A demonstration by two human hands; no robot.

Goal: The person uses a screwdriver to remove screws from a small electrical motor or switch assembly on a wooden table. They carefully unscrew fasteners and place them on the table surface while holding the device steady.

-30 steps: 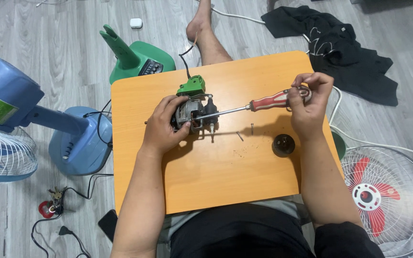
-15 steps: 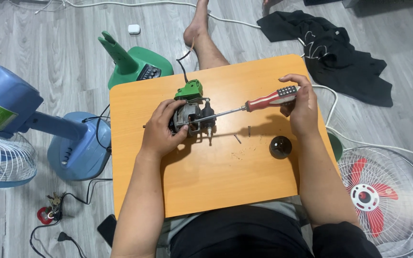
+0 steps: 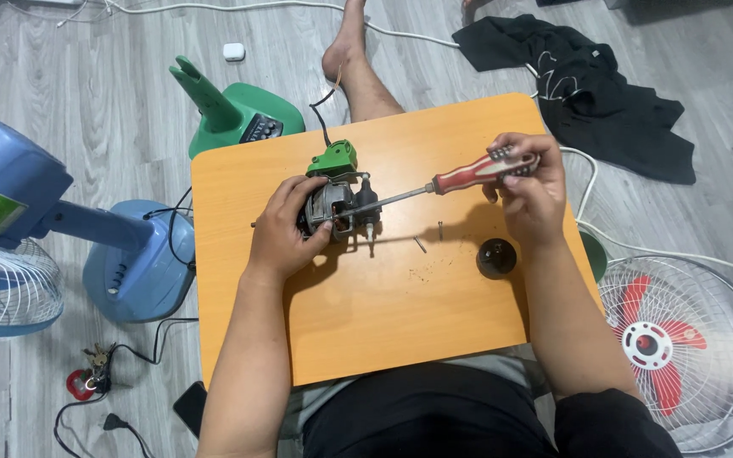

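A blue fan (image 3: 36,246) stands on the floor beside the orange bench (image 3: 383,314). On the bench lies a fan motor (image 3: 332,208) (green housing at its far end), clasped by the left hand (image 3: 286,233). The right hand (image 3: 532,199) pinches the red-handled screwdriver (image 3: 443,182), tip against the motor. A black cap (image 3: 496,257) and loose screws (image 3: 430,236) lie nearby.

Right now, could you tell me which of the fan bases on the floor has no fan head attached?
The green fan base beyond the table's far left corner: only its bare neck sticks up, while the blue fan base carries its head and grille.
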